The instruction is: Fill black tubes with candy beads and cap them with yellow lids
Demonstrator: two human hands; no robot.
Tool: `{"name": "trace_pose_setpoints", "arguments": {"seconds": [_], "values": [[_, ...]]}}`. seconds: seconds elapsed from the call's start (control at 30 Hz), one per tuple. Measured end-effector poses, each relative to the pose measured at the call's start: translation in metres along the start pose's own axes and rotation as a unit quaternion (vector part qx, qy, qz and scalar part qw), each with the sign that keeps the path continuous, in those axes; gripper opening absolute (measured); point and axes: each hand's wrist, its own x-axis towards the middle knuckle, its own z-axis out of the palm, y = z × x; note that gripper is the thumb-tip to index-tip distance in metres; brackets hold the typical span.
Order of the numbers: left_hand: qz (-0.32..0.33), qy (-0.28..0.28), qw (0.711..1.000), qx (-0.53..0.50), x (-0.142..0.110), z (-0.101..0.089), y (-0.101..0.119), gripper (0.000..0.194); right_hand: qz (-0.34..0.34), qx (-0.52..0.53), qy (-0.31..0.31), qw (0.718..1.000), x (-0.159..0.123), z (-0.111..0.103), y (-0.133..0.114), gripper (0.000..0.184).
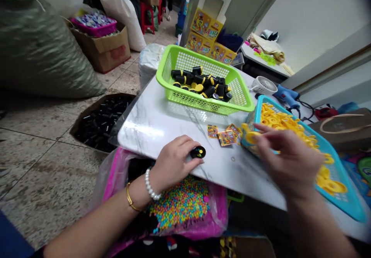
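My left hand [175,159] is closed around a small black plastic container [198,152], its open mouth facing right with a few coloured beads or candies inside. Below it, a pink tub [222,211] lined with clear plastic holds many small colourful balls [181,202]. My right hand [290,153], blurred, pinches a yellow plastic piece [251,136] at the edge of a blue basket [352,207] full of similar yellow pieces [278,119]. A few small printed packets [227,137] lie on the table between my hands.
A green basket [197,102] of black containers with yellow caps stands on the white marbled table [145,126]. Behind are yellow printed boxes [204,24], a small white fan [264,85] and a blue heat-gun-like tool [285,95]. A bin of black parts [102,121] and a big sack [43,45] are left.
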Motion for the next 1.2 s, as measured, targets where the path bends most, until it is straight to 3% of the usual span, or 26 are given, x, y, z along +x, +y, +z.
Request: {"name": "trace_pose_setpoints", "arguments": {"seconds": [0.17, 0.27, 0.37, 0.47, 0.53, 0.7, 0.8, 1.0, 1.13, 1.2], "values": [[-0.001, -0.006, 1.000, 0.005, -0.002, 0.000, -0.002, 0.026, -0.018, -0.011, -0.012, 1.000, 0.004, 0.066, -0.043, 0.016], [0.012, -0.001, 1.000, 0.001, -0.004, 0.001, -0.003, 0.029, -0.044, -0.041, -0.033, 0.998, 0.006, 0.080, -0.049, 0.014], [0.013, 0.003, 1.000, 0.009, -0.004, 0.002, -0.003, 0.028, -0.006, -0.015, -0.015, 1.000, 0.010, 0.075, -0.046, 0.009], [0.011, 0.001, 1.000, 0.026, -0.004, 0.003, -0.003, 0.027, 0.100, 0.082, 0.043, 0.991, 0.016, 0.068, -0.046, 0.031], [0.016, 0.002, 0.999, 0.033, -0.004, 0.004, -0.003, 0.027, 0.119, 0.140, 0.036, 0.982, 0.020, 0.068, -0.050, 0.034], [0.031, 0.021, 0.998, 0.042, -0.005, 0.005, -0.004, 0.024, 0.031, 0.131, -0.045, 0.990, 0.024, 0.064, -0.063, 0.036], [0.031, 0.013, 0.998, 0.047, -0.005, 0.005, -0.005, 0.024, 0.013, 0.090, -0.083, 0.992, 0.026, 0.054, -0.064, 0.036], [0.023, 0.006, 0.999, 0.043, -0.005, 0.006, -0.005, 0.025, -0.038, 0.014, -0.056, 0.998, 0.040, 0.041, -0.062, 0.020], [0.019, 0.005, 0.999, 0.042, -0.005, 0.005, -0.004, 0.025, -0.075, 0.002, -0.119, 0.990, 0.043, 0.039, -0.062, 0.030], [0.018, 0.000, 0.999, 0.043, -0.004, 0.005, -0.004, 0.025, -0.090, -0.011, -0.121, 0.988, 0.043, 0.040, -0.061, 0.034]]}}
